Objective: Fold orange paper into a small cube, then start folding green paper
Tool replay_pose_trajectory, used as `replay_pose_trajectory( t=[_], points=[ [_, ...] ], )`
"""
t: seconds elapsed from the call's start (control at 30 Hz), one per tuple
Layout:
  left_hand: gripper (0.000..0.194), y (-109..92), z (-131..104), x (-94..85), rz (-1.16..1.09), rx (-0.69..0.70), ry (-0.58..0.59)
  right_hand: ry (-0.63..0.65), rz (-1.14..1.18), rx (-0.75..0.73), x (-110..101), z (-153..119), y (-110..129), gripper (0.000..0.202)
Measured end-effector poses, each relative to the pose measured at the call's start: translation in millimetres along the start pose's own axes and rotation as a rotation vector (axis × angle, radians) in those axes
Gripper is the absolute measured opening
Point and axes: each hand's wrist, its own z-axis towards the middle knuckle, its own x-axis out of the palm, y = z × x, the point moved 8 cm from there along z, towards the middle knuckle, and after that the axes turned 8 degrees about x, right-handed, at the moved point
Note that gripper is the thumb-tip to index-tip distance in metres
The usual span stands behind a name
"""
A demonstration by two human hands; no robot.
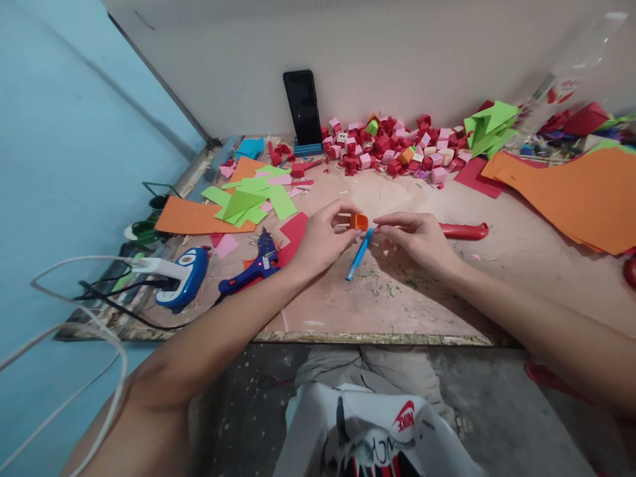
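Note:
My left hand [328,232] pinches a small folded orange paper box [358,222] between thumb and fingers, just above the table. Close by on the right, my right hand [417,237] has its thumb and forefinger drawn together at the tips; whatever lies between them, if anything, is too small to make out. A blue pen [360,255] slants below the box, its upper end almost at my right fingertips; I cannot tell whether they touch it. Just beyond my right hand lies a red handle [464,230], its other end hidden behind the hand.
A blue glue gun [253,265] and a blue-and-white power adapter [183,278] with cables lie left. Green paper pieces [248,199] and orange sheets [571,199] flank the table. At the back stand a phone [303,109], a heap of small paper boxes [392,146] and a plastic bottle [561,86].

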Motion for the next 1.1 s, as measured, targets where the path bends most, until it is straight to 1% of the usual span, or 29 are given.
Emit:
replay_pose_trajectory(
  t=[0.07, 0.17, 0.27, 0.37, 0.43, 0.5, 0.57, 0.63, 0.7, 0.77, 0.87, 0.97, 1.1],
  points=[
    [0.032, 7, 0, 2.4, -0.073, -0.046, 0.009, 0.016, -0.002, -0.009, 2, 0, -1, 0.029],
    [0.037, 9, -2, 6.8, -0.145, -0.079, 0.028, 0.058, 0.027, -0.015, 5, -1, 0, 0.034],
    [0.038, 8, -3, 10.4, -0.154, -0.082, 0.048, 0.074, 0.052, -0.017, 6, -2, 2, 0.033],
    [0.034, 5, -5, 12.3, -0.126, -0.071, 0.065, 0.084, 0.049, -0.025, 8, -2, 4, 0.029],
    [0.031, 0, -5, 13.0, -0.070, -0.026, 0.081, 0.092, 0.043, -0.023, 9, -2, 4, 0.028],
    [0.027, -8, -4, 13.3, 0.036, 0.056, 0.099, 0.087, 0.026, -0.019, 8, -2, 3, 0.028],
    [0.025, -17, -4, 13.2, 0.167, 0.135, 0.109, 0.036, -0.009, -0.035, 4, -3, 4, 0.023],
    [0.026, -23, -5, 12.3, 0.274, 0.186, 0.104, -0.047, -0.062, -0.106, -2, -6, 11, 0.018],
    [0.027, -28, -6, 10.9, 0.353, 0.226, 0.093, -0.074, -0.133, -0.188, -3, -10, 18, 0.017],
    [0.026, -33, -7, 10.7, 0.426, 0.277, 0.091, -0.013, -0.190, -0.219, 3, -12, 20, 0.017],
    [0.026, -40, -10, 13.4, 0.523, 0.352, 0.112, 0.088, -0.236, -0.219, 13, -13, 16, 0.020],
    [0.027, -42, -13, 17.6, 0.579, 0.410, 0.150, 0.115, -0.266, -0.238, 18, -14, 14, 0.021],
    [0.030, -46, -16, 20.9, 0.638, 0.495, 0.180, 0.144, -0.241, -0.229, 19, -13, 12, 0.021]
  ],
)
